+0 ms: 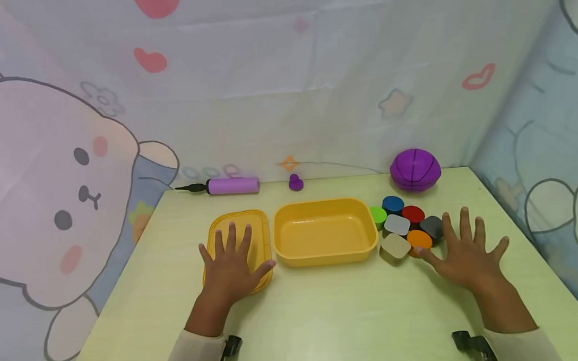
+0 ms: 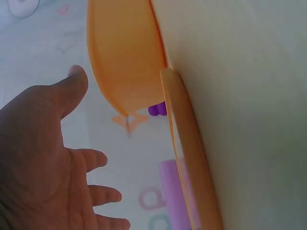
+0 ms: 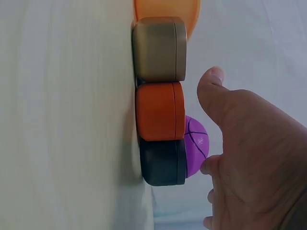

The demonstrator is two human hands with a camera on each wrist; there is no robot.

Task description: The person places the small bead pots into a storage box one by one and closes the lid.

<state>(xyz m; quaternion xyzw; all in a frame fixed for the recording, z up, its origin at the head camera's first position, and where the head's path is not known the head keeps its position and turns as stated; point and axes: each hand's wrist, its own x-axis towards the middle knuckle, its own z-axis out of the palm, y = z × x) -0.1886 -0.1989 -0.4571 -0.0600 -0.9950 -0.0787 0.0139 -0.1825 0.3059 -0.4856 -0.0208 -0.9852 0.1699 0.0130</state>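
My left hand (image 1: 232, 275) hovers with spread fingers over a flat yellow lid (image 1: 258, 229), palm down and holding nothing. In the left wrist view, a gap shows between that hand and the lid's edge (image 2: 189, 143). Right of the lid stands a yellow rectangular tub (image 1: 326, 258). My right hand (image 1: 470, 259), also spread and holding nothing, is beside a cluster of small lidded canisters. Nearest to it are the orange canister (image 1: 419, 241) and the dark grey canister (image 1: 432, 227); its thumb overlaps the orange one in the head view. A beige canister (image 1: 395, 247) sits to their left.
Blue (image 1: 393, 204), red (image 1: 413, 214), light grey (image 1: 397, 224) and green (image 1: 378, 216) canisters complete the cluster. Along the back lie a purple hand pump (image 1: 233, 185), a small purple knobbed piece (image 1: 296, 183) and a partly deflated purple ball (image 1: 415, 169). Printed cloth hangs behind the table.
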